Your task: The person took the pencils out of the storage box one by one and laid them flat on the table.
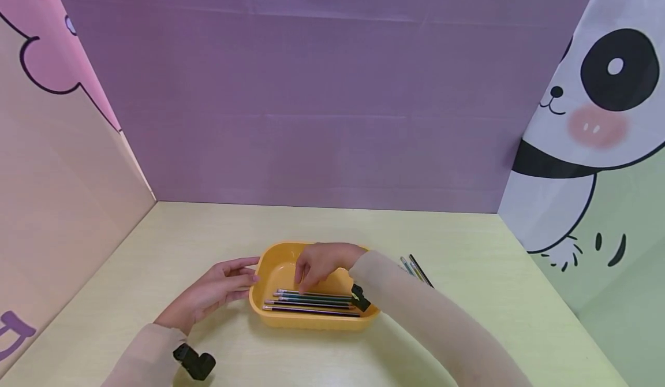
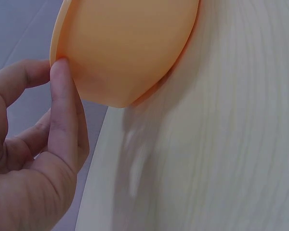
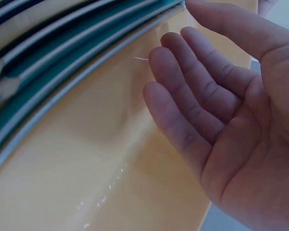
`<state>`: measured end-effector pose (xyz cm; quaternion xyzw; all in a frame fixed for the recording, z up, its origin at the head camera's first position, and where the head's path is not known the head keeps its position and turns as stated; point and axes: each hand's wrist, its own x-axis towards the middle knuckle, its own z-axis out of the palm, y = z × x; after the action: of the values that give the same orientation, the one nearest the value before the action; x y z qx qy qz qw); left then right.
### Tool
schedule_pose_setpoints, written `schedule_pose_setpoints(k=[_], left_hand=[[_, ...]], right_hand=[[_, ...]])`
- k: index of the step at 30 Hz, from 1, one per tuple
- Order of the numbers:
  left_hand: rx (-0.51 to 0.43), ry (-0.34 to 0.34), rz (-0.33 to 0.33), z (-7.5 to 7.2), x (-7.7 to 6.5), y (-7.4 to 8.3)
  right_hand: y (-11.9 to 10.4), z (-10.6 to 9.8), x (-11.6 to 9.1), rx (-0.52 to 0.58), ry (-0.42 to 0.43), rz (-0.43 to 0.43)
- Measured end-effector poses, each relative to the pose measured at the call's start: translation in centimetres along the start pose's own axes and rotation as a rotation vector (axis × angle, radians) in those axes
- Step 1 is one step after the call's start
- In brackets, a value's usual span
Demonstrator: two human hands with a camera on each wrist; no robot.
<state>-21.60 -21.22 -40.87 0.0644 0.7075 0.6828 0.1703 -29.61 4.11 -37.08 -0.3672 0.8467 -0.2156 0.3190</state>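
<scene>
A yellow-orange plastic tray (image 1: pixel 312 321) stands on the table before me. Inside, several pencils (image 1: pixel 312 311) lie side by side along its near wall, some dark green and some black. My left hand (image 1: pixel 218 289) pinches the tray's left rim; in the left wrist view, thumb and finger meet at the edge of its wall (image 2: pixel 125 53). My right hand (image 1: pixel 324 260) is inside the tray, palm toward its floor. In the right wrist view the thumb tip is right at the end of the green pencils (image 3: pixel 82 53), and the other fingers are loosely bent with nothing in them.
A few more pencils (image 1: pixel 421 271) lie on the table (image 1: pixel 208 231) to the right of the tray, partly behind my right sleeve (image 1: pixel 415 306). A purple backdrop (image 1: pixel 332 115) rises behind the table, with printed panels at both sides.
</scene>
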Motion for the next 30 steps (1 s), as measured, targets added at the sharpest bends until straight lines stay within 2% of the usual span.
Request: schedule_pose_setpoints(k=[12,18,26,30], left_hand=[[0.009,0.002,0.000,0.1,0.0,0.1],[0.002,-0.012,0.008,0.0,0.0,0.0],[-0.008,-0.019,0.012,0.0,0.1,0.0],[-0.004,-0.016,0.013,0.0,0.1,0.0]], right_hand=[[0.1,1.0,0.7,-0.075,0.008,-0.001],[-0.1,1.1,0.6,-0.041,0.006,0.020],[0.1,1.1,0.8,-0.056,-0.003,0.024],[0.2,1.2,0.8,-0.010,-0.014,0.035]])
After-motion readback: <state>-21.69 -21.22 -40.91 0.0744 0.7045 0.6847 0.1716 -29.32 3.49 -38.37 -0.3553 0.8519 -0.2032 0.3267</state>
